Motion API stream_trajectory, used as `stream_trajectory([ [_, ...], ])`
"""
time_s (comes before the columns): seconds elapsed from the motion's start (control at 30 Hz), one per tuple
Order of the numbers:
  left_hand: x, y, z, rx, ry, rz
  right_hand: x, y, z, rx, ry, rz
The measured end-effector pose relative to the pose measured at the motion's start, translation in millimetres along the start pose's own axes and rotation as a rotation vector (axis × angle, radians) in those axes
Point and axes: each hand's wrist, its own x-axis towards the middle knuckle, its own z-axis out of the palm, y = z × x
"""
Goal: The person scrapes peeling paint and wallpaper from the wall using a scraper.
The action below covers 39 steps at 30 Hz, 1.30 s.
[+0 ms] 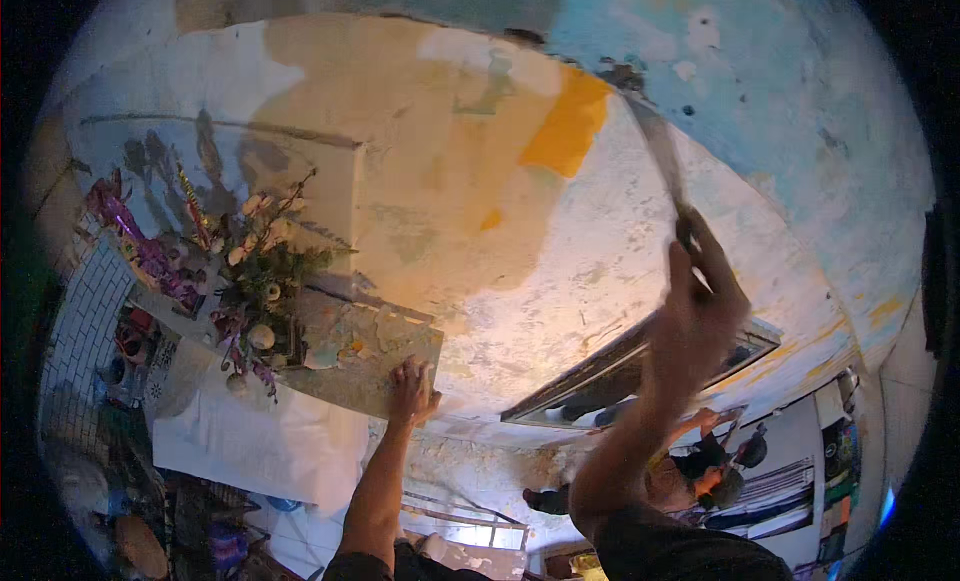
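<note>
My right hand (701, 288) is raised and grips the handle of a scraper (660, 149). The scraper's blade reaches up to the dark, chipped joint between the wall and the blue ceiling (750, 78). Patches of tan, orange and bare white cover the wall (420, 146), where paint has come away. Lower down, my left hand (411, 392) grips the corner of a shelf-like top (375, 337), with its fingers over the surface. Loose paint flakes (349, 348) lie on that top beside artificial flowers (262, 281).
A dark-framed mirror (517, 412) is on the wall below my right arm. Another person (675, 480) works at the right, one hand (705, 419) raised near the wall. A white cloth (247, 431) hangs below the shelf. A metal frame (465, 517) stands on the floor.
</note>
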Motion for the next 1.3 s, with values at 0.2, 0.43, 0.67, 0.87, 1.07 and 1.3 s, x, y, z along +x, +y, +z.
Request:
stream_trajectory([
  [0.2,-1,-6,1,0.025,0.048,0.003,1,16,-11,0.018,0.031,0.009],
  [0.43,-1,-6,7,0.056,0.065,0.003,-10,15,-30,0.067,0.06,0.044],
  [0.67,-3,-9,12,0.007,0.112,0.019,3,15,6,-0.034,0.036,-0.038],
  [0.87,0,1,0,0.03,0.083,0.023,12,23,19,-0.044,0.044,-0.052],
  [1.07,-1,-15,11,0.002,0.061,-0.013,9,28,6,0.003,0.065,-0.123],
  [1.3,-3,-8,5,0.052,0.047,0.015,26,18,24,0.0,-0.014,-0.057],
])
